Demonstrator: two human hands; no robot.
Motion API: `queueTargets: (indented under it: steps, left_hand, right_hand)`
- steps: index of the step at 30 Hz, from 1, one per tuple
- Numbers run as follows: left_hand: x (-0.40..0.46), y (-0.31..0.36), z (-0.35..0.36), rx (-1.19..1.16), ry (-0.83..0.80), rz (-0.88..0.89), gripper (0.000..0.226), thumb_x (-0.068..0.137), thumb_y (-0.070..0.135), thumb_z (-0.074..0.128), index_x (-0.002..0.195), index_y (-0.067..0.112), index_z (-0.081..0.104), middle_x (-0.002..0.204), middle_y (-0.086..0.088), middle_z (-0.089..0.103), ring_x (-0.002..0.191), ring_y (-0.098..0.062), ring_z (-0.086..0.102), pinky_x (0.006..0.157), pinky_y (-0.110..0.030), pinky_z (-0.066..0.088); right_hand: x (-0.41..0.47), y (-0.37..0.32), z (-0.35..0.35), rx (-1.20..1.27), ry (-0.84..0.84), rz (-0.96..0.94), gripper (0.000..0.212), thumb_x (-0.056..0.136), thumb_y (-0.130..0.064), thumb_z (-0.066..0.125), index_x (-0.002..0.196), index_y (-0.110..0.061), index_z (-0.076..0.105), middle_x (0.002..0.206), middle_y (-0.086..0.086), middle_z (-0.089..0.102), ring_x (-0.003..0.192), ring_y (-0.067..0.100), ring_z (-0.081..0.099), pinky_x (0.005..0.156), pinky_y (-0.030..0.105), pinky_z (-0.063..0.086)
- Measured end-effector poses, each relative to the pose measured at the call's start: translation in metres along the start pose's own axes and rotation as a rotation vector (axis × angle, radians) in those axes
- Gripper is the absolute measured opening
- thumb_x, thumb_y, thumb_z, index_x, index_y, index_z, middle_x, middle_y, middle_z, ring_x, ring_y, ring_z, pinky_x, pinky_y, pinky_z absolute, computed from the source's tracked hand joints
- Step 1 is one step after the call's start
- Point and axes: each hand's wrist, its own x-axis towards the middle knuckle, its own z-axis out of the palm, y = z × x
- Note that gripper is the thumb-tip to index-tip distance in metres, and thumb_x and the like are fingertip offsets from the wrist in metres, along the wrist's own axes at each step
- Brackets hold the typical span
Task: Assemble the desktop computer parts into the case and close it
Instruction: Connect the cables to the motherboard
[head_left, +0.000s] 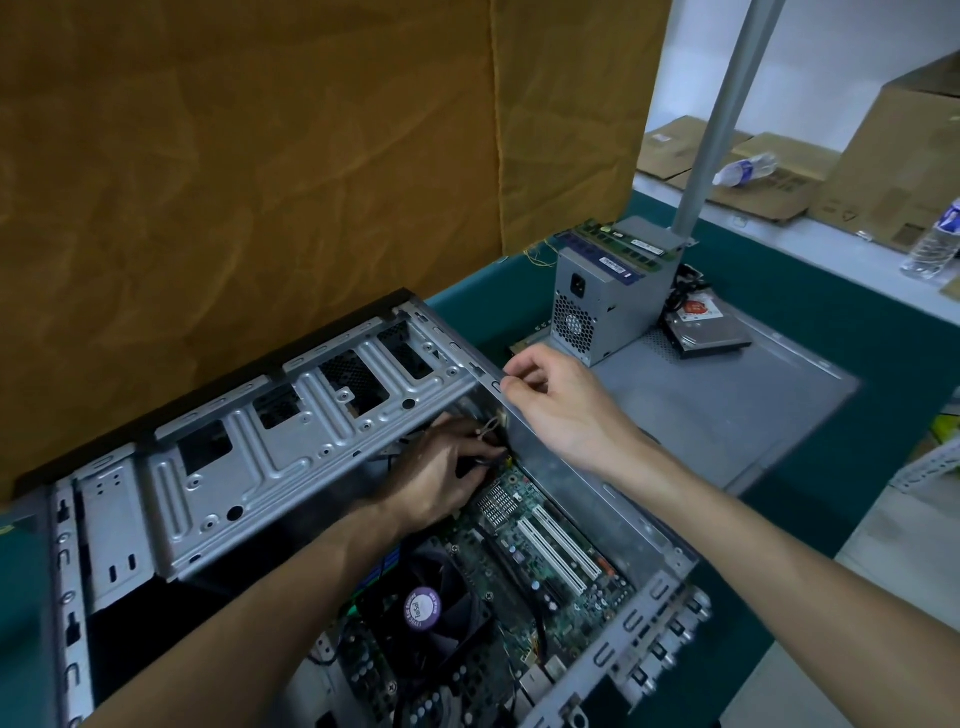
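Observation:
An open grey computer case (291, 467) lies on its side on the green table, with the motherboard (524, 561) and a black CPU fan (423, 608) inside. My left hand (441, 473) reaches deep into the case under the drive cage and pinches a thin dark cable near the far corner. My right hand (550, 400) grips the top edge of the case's right wall with curled fingers. A grey power supply (602, 306) stands outside the case with RAM sticks (618, 249) lying on top. A hard drive (706, 332) rests beside it.
The case's side panel (727, 410) lies flat on the table to the right, under the power supply and drive. A grey post (722, 119) rises behind it. Cardboard boxes (883, 150) and plastic bottles (935, 244) sit at the back right. A brown cloth (260, 156) hangs behind the case.

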Motion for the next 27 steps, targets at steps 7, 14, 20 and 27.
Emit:
queueTargets:
  steps: [7,14,20,27]
  left_hand:
    - [-0.002,0.013,-0.015,0.24,-0.18,0.066,0.04,0.1,0.03,0.062,0.139,0.022,0.061,0.135,0.002,0.061,0.124,-0.012,0.054,0.108,-0.025,0.04]
    - [-0.015,0.051,-0.036,0.337,-0.024,-0.055,0.041,0.092,0.04,0.072,0.129,0.027,0.061,0.125,0.006,0.062,0.104,-0.015,0.064,0.08,-0.025,0.053]
    - [-0.029,0.054,-0.04,0.291,-0.269,0.011,0.028,0.096,0.043,0.066,0.117,0.024,0.071,0.122,0.007,0.064,0.115,-0.012,0.057,0.098,-0.032,0.05]
    - [-0.015,0.055,-0.044,0.415,-0.548,-0.004,0.054,0.11,0.032,0.034,0.162,0.029,0.02,0.166,-0.002,0.027,0.15,-0.022,0.029,0.118,-0.039,0.031]
  right_hand:
    - [-0.002,-0.004,-0.002,-0.017,0.001,0.005,0.007,0.099,-0.034,0.059,0.104,-0.029,0.062,0.102,-0.012,0.065,0.096,0.004,0.061,0.079,0.026,0.045]
    - [-0.003,-0.006,-0.002,-0.048,0.007,0.001,0.01,0.1,-0.033,0.058,0.105,-0.025,0.063,0.096,-0.01,0.067,0.092,0.006,0.063,0.078,0.025,0.049]
    - [-0.002,-0.007,-0.002,-0.068,0.01,-0.008,0.008,0.1,-0.032,0.058,0.102,-0.025,0.063,0.092,-0.01,0.068,0.089,0.007,0.064,0.073,0.02,0.047]
    - [-0.004,-0.009,-0.003,-0.073,0.012,-0.001,0.011,0.1,-0.033,0.058,0.103,-0.024,0.063,0.091,-0.009,0.067,0.084,0.006,0.061,0.065,0.022,0.043]
